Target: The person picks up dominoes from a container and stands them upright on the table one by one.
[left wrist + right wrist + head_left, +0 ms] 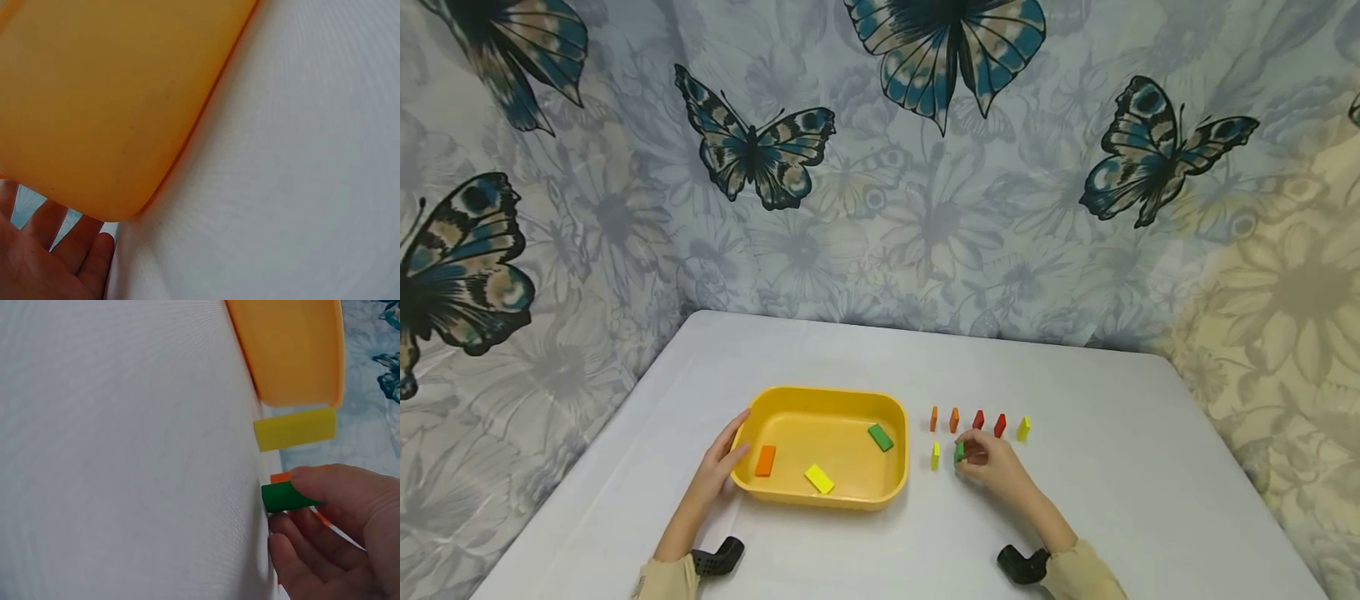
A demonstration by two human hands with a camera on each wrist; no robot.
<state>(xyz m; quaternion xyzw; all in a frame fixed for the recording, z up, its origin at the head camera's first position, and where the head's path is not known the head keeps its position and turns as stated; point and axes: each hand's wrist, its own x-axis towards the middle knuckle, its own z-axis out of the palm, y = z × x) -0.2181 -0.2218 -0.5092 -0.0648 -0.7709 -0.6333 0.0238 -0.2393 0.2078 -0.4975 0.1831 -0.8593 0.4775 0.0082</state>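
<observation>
A yellow tray [895,417] sits on the white table and holds an orange block [765,460], a yellow block [819,478] and a green block [881,437]. My left hand [724,457] rests with straight fingers against the tray's left wall [94,125]. My right hand [988,461] pinches a small green block [958,451] [284,496] standing on the table beside an upright yellow block [935,455] [295,428]. Behind them stands a row of two orange blocks [943,419], two red blocks [988,423] and a yellow block [1023,428].
The white table [1112,467] is backed by a butterfly-print cloth [925,183] on the far and side edges. Black wrist camera mounts [1022,565] sit at both forearms near the front edge.
</observation>
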